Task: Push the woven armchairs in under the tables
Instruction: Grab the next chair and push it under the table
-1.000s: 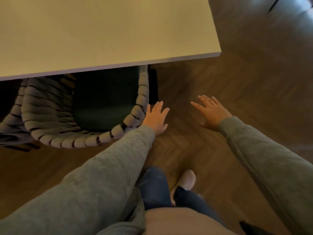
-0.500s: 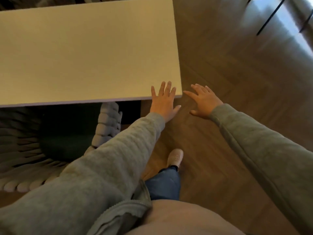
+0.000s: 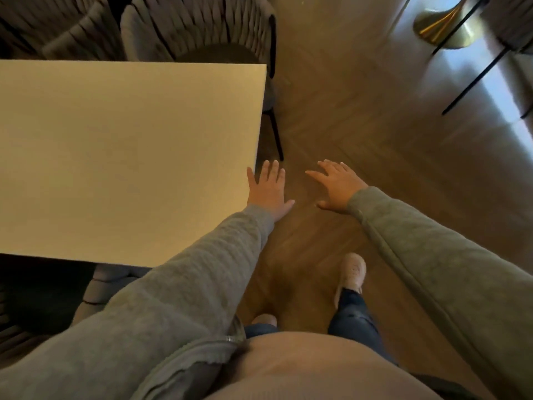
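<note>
Near armchair (image 3: 98,287): behind and left of the left hand (image 3: 268,192), tucked under the table (image 3: 129,157) at its near edge. Left hand: fingers straight and spread, holding nothing, at the table's right edge; contact cannot be told. Right hand (image 3: 337,186): likewise flat and empty, over the floor (image 3: 360,111) just right of the left. Far armchair (image 3: 199,27): beyond the left hand, at the table's far edge, seat partly under it.

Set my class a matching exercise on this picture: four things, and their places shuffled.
Things
1 left hand
2 right hand
3 far woven armchair
4 gold base

Places
A top right of the view
B beyond the far edge of the table
C next to the table's right edge
D open over the floor, right of the other hand

Pairs: 1-C, 2-D, 3-B, 4-A
</note>
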